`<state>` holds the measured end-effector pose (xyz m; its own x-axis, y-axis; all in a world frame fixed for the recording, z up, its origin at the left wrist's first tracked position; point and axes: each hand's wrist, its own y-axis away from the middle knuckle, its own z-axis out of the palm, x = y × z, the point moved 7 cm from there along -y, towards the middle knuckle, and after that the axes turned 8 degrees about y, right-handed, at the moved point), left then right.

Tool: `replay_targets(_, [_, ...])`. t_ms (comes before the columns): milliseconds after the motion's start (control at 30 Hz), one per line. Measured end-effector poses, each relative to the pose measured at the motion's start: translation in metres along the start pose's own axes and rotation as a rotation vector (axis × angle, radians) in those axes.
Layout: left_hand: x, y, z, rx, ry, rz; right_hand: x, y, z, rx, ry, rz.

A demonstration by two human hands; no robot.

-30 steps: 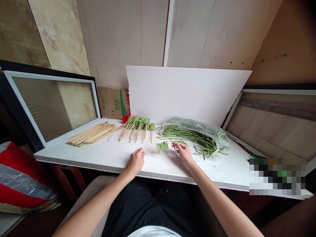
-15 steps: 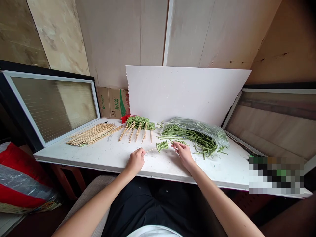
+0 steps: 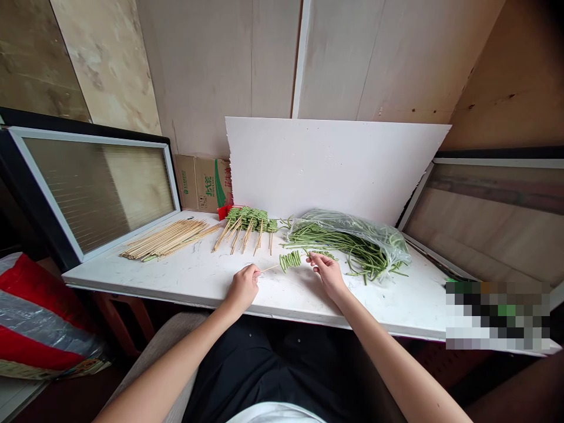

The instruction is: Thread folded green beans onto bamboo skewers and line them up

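Observation:
My left hand point(image 3: 245, 286) is closed around the bare end of a bamboo skewer point(image 3: 269, 268). At the skewer's far end a row of folded green bean point(image 3: 290, 261) is threaded crosswise. My right hand point(image 3: 325, 271), a little to the right of it, pinches a thin piece of long green bean point(image 3: 306, 252) between thumb and fingertips. More bean point(image 3: 328, 255) lies on the table just behind those fingers, partly hidden by them. Behind my right hand, a clear plastic bag point(image 3: 348, 220) spills loose long green beans point(image 3: 326, 236).
Finished bean skewers point(image 3: 247, 220) are stacked at the back, sticks pointing toward me. Bare bamboo skewers point(image 3: 170, 238) lie in a pile at the left of the white table point(image 3: 198, 279). A cardboard box point(image 3: 205, 183) and a white board point(image 3: 335, 167) stand behind. Framed glass panels flank both sides.
Almost nothing differs. The whole view has shifted very slightly, while both hands keep the same hold on the skewer and the bean.

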<state>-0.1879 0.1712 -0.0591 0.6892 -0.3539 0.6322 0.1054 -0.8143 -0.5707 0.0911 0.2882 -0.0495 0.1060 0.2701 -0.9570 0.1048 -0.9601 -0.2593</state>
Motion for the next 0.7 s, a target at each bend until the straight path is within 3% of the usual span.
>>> replay_targets(700, [0.0042, 0.0000, -0.0010, -0.009, 0.012, 0.016, -0.0075, 0.0052, -0.0010, -0.004, 0.019, -0.017])
